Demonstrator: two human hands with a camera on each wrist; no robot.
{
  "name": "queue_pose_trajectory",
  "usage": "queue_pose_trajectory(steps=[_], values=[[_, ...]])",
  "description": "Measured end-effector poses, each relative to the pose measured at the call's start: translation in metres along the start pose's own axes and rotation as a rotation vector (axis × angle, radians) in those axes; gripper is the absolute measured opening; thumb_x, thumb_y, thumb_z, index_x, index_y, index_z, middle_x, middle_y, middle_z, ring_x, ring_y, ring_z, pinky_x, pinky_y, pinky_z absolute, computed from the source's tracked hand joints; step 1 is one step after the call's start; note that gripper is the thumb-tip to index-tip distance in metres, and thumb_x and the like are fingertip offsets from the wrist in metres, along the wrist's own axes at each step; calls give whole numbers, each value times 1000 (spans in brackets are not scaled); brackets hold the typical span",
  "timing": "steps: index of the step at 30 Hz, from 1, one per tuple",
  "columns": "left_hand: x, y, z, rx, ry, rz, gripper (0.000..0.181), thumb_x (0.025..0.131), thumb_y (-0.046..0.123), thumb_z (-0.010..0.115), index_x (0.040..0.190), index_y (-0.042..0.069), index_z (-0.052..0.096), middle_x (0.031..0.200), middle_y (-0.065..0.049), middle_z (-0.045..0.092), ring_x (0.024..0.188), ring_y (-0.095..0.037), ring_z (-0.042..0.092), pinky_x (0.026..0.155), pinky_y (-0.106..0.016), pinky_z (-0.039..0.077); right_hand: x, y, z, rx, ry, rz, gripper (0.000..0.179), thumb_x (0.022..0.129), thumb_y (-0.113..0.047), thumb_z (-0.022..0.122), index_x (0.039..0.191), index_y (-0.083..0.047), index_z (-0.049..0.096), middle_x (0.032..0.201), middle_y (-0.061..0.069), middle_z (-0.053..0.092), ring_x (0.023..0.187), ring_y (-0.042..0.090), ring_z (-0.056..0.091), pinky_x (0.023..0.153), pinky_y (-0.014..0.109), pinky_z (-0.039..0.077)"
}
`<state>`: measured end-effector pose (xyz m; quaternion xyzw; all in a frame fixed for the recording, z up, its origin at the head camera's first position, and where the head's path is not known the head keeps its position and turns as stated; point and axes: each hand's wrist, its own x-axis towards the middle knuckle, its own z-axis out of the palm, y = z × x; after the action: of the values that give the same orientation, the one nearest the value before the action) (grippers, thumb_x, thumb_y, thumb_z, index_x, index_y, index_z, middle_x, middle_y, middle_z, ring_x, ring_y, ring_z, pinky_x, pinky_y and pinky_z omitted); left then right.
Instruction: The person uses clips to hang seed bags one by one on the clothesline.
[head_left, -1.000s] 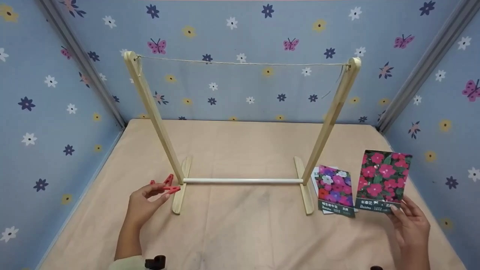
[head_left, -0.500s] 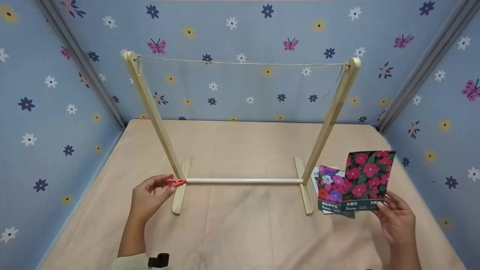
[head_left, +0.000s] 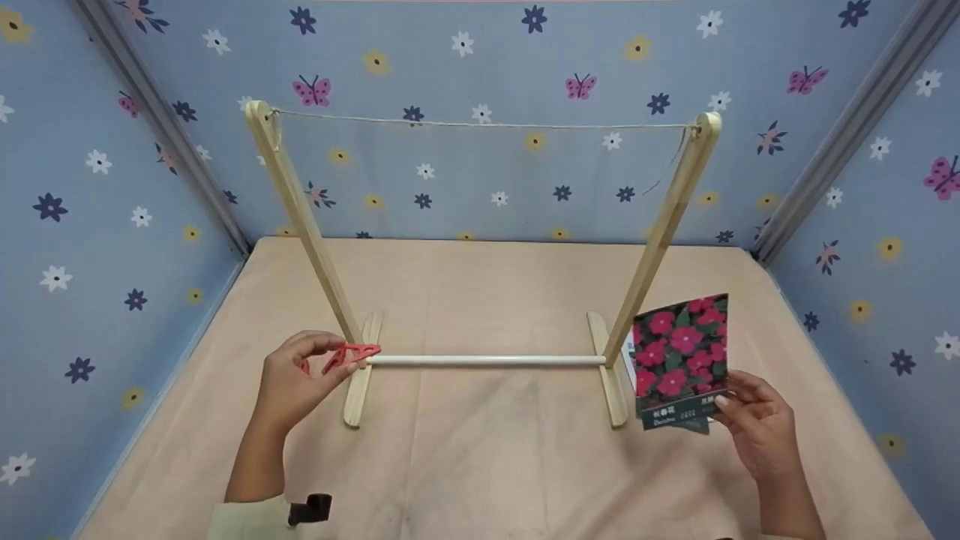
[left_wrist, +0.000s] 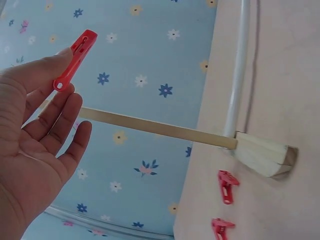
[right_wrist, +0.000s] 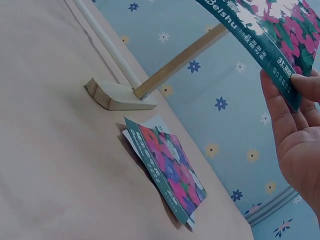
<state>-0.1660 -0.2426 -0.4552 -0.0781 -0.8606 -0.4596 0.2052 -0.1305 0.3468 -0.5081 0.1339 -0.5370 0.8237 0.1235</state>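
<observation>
My left hand (head_left: 292,386) pinches a red clothespin (left_wrist: 75,60) between thumb and fingers, close to the foot of the stand's left post. Two more red clothespins (left_wrist: 226,186) lie on the cloth near that foot in the left wrist view; the hand partly covers them in the head view. With thumb and fingers, my right hand (head_left: 761,431) grips the lower right corner of a flower seed packet (head_left: 681,349), raised off the table. Beneath it, other seed packets (right_wrist: 172,167) lie stacked beside the right post, mostly hidden from the head view.
A wooden stand has a left post (head_left: 304,217), a right post (head_left: 664,225) and a white crossbar (head_left: 487,361). A thin string (head_left: 480,124) is tied between the post tops. Flowered blue walls surround the cloth-covered table (head_left: 480,465).
My right hand has carried the packet left, over the stacked packets, and it now tilts slightly. The left hand has shifted a little right and up with the clothespin, which has turned.
</observation>
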Motion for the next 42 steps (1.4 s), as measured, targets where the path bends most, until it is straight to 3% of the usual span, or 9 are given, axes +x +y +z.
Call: queue_pose_trajectory(steps=[4, 12, 17, 21, 33, 42], values=[[7, 10, -4, -9, -4, 41, 35, 71, 5, 87, 103, 5, 74, 102, -4, 69, 96, -11, 59, 87, -19, 44, 3, 0, 13, -72, -22, 18, 37, 89, 25, 46, 123, 12, 54, 107, 14, 68, 90, 20, 67, 71, 29, 58], [21, 29, -10, -19, -7, 125, 35, 71, -1, 85, 104, 0, 73, 103, -6, 69, 95, -8, 59, 88, -12, 43, 10, 4, 38, -119, -67, 68, 39, 87, 25, 50, 121, 7, 56, 109, 11, 67, 96, 18, 66, 78, 29, 57], [31, 42, -15, -19, -4, 166, 35, 70, -7, 84, 102, -4, 71, 102, -12, 69, 96, -9, 57, 88, -14, 43, 14, 9, 52, -176, -99, 88, 37, 86, 24, 54, 121, 12, 53, 109, 11, 67, 97, 18, 65, 82, 26, 55], [41, 54, -23, -3, -14, 181, 34, 72, -4, 84, 104, -2, 72, 102, -9, 69, 98, -6, 57, 89, -15, 43, 19, 13, 64, -205, -131, 108, 36, 85, 22, 56, 120, 16, 51, 108, 14, 67, 94, 19, 65, 81, 26, 55], [69, 83, -46, 4, 16, 244, 35, 73, 2, 85, 106, 2, 74, 102, -5, 70, 98, -4, 56, 89, -18, 42, 38, 25, 99, -228, -79, 151, 40, 83, 18, 63, 121, 13, 52, 105, 11, 68, 92, 19, 65, 77, 30, 58], [87, 103, -61, -41, 34, 292, 32, 74, 0, 83, 105, 0, 74, 104, -11, 70, 98, -8, 59, 92, -17, 45, 49, 30, 124, -334, -90, 195, 38, 84, 13, 66, 121, 8, 57, 109, 14, 65, 98, 24, 63, 83, 32, 56]])
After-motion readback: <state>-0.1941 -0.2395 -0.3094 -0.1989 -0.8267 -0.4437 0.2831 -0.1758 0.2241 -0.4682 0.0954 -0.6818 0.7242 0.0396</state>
